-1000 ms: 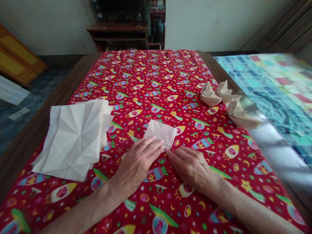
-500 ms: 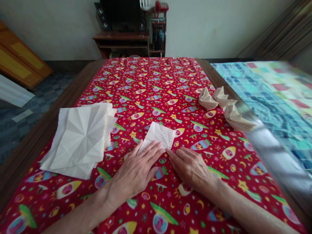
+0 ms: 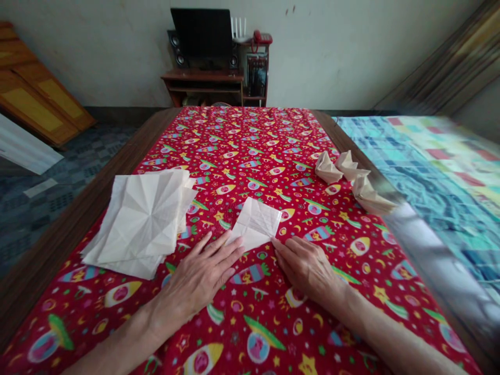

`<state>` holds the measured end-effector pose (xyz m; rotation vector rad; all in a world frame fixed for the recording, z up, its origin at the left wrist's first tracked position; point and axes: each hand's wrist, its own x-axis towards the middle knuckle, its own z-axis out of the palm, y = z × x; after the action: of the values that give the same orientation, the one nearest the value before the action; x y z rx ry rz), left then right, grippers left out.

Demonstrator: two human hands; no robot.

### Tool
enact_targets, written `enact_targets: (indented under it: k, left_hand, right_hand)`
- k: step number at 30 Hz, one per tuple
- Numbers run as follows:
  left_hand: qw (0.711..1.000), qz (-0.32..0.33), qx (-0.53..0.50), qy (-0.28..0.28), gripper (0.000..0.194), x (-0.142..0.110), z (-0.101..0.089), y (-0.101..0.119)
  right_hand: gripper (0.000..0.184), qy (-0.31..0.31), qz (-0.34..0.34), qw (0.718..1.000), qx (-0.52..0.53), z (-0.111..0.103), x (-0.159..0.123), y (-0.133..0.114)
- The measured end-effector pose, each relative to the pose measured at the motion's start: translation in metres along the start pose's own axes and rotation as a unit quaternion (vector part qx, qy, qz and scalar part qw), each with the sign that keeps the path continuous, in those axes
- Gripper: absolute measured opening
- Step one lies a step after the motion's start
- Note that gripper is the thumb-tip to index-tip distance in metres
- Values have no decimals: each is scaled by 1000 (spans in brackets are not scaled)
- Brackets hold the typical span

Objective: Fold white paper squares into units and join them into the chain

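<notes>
A small folded sheet of white paper [image 3: 257, 223] with crease lines lies flat on the red patterned cloth [image 3: 258, 156]. My left hand [image 3: 209, 268] rests flat, fingers stretched out, its fingertips over the paper's lower left edge. At the paper's lower right corner is the index fingertip of my right hand [image 3: 307, 265]; the other fingers are curled under, and whether they pinch anything is hidden. To the left lies a stack of creased paper sheets [image 3: 144, 219], the top one marked with a star of folds. Several folded paper pieces [image 3: 371, 195] with pointed tips stand at the right.
Brown wooden edges [image 3: 113, 172] border the cloth. Beyond the right edge is a bed with a blue checked cover [image 3: 394, 172]. A desk [image 3: 203, 78] with a black monitor [image 3: 202, 34] stands against the far wall, and a red telephone [image 3: 262, 37] sits beside it.
My left hand has slid left and toward me across the paper, uncovering more of it. My right fingertip stays at the paper's corner. The camera view has tilted up slightly.
</notes>
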<state>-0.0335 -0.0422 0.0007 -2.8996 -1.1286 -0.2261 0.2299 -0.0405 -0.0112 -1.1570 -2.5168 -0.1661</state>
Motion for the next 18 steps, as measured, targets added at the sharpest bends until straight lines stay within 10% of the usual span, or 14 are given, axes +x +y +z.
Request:
enact_targets:
  k: [10, 18]
  left_hand:
    - [996, 24, -39, 75, 26, 14, 2, 7]
    - [999, 18, -29, 35, 25, 28, -9, 7]
  right_hand:
    - [22, 65, 70, 995, 3, 1, 36, 19]
    - [24, -15, 148, 985, 84, 9, 57, 50]
